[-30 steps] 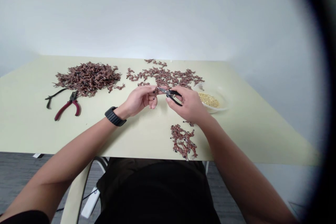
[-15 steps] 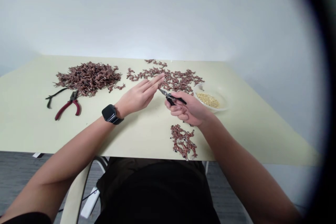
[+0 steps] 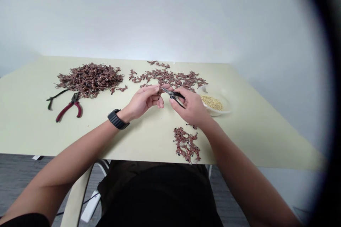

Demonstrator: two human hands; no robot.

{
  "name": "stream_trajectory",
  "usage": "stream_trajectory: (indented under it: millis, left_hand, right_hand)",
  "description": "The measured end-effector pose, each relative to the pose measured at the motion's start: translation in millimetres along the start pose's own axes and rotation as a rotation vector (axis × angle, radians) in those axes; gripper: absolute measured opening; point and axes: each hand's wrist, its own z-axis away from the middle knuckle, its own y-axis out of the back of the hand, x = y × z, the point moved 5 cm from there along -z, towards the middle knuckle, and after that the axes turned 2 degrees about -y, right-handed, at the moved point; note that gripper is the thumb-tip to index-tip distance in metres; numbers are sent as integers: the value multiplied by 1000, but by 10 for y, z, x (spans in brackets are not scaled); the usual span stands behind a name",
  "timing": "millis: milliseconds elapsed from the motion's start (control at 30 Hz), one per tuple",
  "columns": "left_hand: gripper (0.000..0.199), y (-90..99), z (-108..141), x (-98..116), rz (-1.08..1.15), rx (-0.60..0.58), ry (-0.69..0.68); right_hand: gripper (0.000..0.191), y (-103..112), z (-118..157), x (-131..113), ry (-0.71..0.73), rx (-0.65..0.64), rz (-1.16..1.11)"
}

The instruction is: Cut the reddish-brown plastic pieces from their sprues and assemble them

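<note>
Above the middle of the table, my left hand (image 3: 145, 101) is turned palm inward with its fingers curled. Its thumb and forefinger pinch a small brown animal figurine (image 3: 160, 91), mostly hidden by the fingers. My right hand (image 3: 193, 108) grips black-handled pliers (image 3: 174, 94), their handles spread apart. The slim metal tips reach the figurine at my left fingertips; whether they clamp it I cannot tell. Just behind both hands lie many similar figurines (image 3: 183, 78), scattered across the table. Nearer my body, below my right wrist, is a small cluster of figurines (image 3: 186, 145).
A large heap of brown figurines (image 3: 90, 78) covers the table's (image 3: 149, 138) left rear. In front of it lie red-handled pliers (image 3: 65, 110) and a black-handled tool (image 3: 56, 95). Right of my right hand stands a clear bowl (image 3: 226, 104) of small gold-coloured pieces (image 3: 211, 103).
My left hand has rolled over from back-up with straight fingers to a curled pinch, showing a figurine. My right hand has turned knuckles-up, bringing the pliers' tips to that figurine.
</note>
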Motion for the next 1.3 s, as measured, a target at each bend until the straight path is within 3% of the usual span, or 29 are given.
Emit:
stream_trajectory:
  millis: [200,367,567,667,733,867,933,1100,1300]
  left_hand:
    - [35,12,6,-40,32,-11,24]
    - [39,22,8,-45,-34,-10,-4]
    - [34,38,41,78,-545,85,-247]
    - [27,37,57,125,-722,132,-324]
    - [25,64,58,136,-788,167,-339]
    - [27,158,42,116,-828,213,-269]
    - [27,179,27,101,-807,192,-222]
    - [30,140,-3,81,-639,83,-114]
    - [22,125,-1,26,-273,1,82]
  right_hand:
    - [28,1,0,-17,-5,-19,-29]
    - [27,-66,7,-15,-119,-81,-176]
    - [40,-299,78,12,-508,-345,-793]
    - [42,-321,86,23,-548,-387,-887]
    - [42,-276,61,58,-492,-318,-771]
    - [32,-77,3,93,-239,-7,-226]
    - [25,-37,-2,78,-121,63,-34]
    - [24,-47,-5,55,95,68,116]
    - [27,-21,-9,62,137,-2,130]
